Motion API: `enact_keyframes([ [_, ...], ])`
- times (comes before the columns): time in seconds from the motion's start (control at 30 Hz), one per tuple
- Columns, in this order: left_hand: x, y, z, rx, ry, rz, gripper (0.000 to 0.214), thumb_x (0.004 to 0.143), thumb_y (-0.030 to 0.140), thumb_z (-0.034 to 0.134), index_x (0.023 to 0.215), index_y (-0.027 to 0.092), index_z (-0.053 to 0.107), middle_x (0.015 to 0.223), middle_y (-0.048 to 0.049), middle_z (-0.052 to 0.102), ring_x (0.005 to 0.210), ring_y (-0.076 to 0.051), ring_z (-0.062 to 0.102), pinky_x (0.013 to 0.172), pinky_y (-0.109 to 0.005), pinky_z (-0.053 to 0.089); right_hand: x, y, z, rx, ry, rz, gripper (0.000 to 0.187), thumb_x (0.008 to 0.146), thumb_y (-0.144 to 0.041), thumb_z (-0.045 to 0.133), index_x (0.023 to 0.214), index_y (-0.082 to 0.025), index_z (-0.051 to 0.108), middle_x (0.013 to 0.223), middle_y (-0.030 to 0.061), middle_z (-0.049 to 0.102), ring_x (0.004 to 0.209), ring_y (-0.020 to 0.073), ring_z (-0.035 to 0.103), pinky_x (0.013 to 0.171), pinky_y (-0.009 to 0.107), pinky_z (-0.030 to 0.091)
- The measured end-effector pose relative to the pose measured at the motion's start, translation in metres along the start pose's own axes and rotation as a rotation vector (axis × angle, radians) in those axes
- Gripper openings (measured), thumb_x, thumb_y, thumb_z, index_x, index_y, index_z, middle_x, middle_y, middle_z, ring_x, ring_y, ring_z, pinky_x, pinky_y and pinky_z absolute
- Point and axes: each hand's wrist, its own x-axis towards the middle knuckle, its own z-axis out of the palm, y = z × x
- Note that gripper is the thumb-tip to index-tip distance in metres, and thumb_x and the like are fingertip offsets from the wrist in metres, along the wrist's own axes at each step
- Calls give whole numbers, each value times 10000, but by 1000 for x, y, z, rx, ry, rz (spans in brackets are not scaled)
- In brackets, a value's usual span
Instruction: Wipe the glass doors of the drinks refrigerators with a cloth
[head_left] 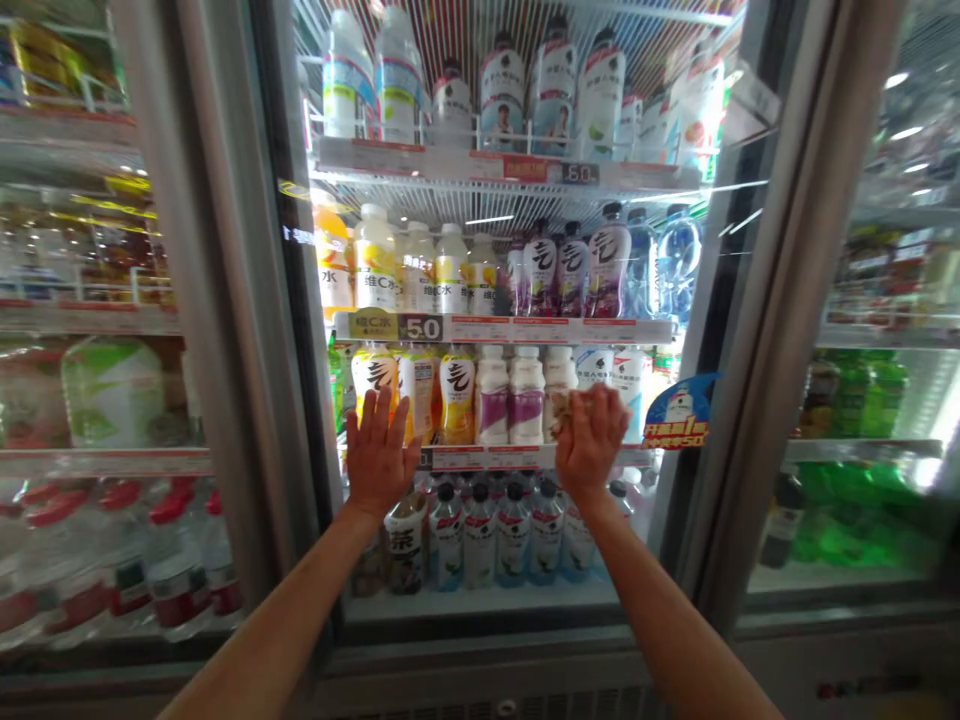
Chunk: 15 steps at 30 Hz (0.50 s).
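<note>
In front of me is a glass fridge door [697,520] with lit shelves of bottles behind it. My left hand [379,455] lies flat against the glass, fingers spread, in front of orange-labelled bottles [457,400]. On the right, my right hand [589,440] has its fingers curled over a crumpled brownish cloth [562,412] pressed to the glass; most of the cloth is hidden by the fingers. Between the hands, white bottles with purple labels [526,405] stand on the shelf behind the pane.
A blue and red sticker [679,415] is on the glass right of my right hand. Metal door frames [217,300] rise on both sides. Neighbouring fridges hold red-capped bottles [124,560] at left and green bottles [862,510] at right. A vent grille [570,703] runs below.
</note>
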Motion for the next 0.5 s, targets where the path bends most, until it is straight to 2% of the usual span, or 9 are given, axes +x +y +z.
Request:
enact_keyframes([
  [0.07,0,1,0,2,1,7,674,854,257,479,1442,239,150,1507,-77,165,1399,-230,101,1139,-448,102,7,-1,4,-30,47,76,512,866,-187,411,1376,-205,370,1430,134,359,1370,281,215,1061,550,233],
  [0.1,0,1,0,4,2,11,671,852,253,481,1441,230,160,1506,-82,168,1400,-229,97,1140,-442,99,7,-7,5,-23,23,57,508,866,-190,414,1372,-195,375,1423,136,370,1375,280,200,1066,546,227],
  [0.2,0,0,-2,18,2,20,652,851,248,482,1434,208,194,1501,-97,185,1400,-226,93,1142,-429,96,-1,-31,6,69,-142,-196,480,859,-207,439,1339,-207,420,1367,93,456,1384,240,182,1106,484,190],
  [0.27,-1,-4,-5,21,-7,40,634,855,249,477,1429,210,211,1495,-100,208,1398,-219,112,1141,-419,113,3,-40,8,126,-210,-338,471,854,-215,450,1325,-232,435,1338,58,495,1382,209,193,1125,452,162],
  [0.33,-2,-10,-10,35,-14,52,616,862,248,461,1426,223,214,1491,-98,224,1394,-212,140,1138,-424,125,19,-39,12,122,-188,-301,482,855,-219,446,1335,-241,420,1357,54,477,1383,207,187,1125,463,149],
  [0.43,-8,-19,-14,78,15,6,614,868,241,441,1430,213,194,1488,-110,232,1391,-207,155,1134,-440,134,44,-36,21,64,-96,-117,485,864,-223,421,1348,-221,403,1405,81,412,1393,240,144,1105,511,163],
  [0.5,-14,-24,-16,92,29,-22,617,869,233,436,1431,200,183,1484,-122,240,1392,-207,153,1128,-442,156,42,-47,23,66,-131,-159,463,863,-225,423,1326,-211,431,1397,82,420,1395,246,131,1106,516,156],
])
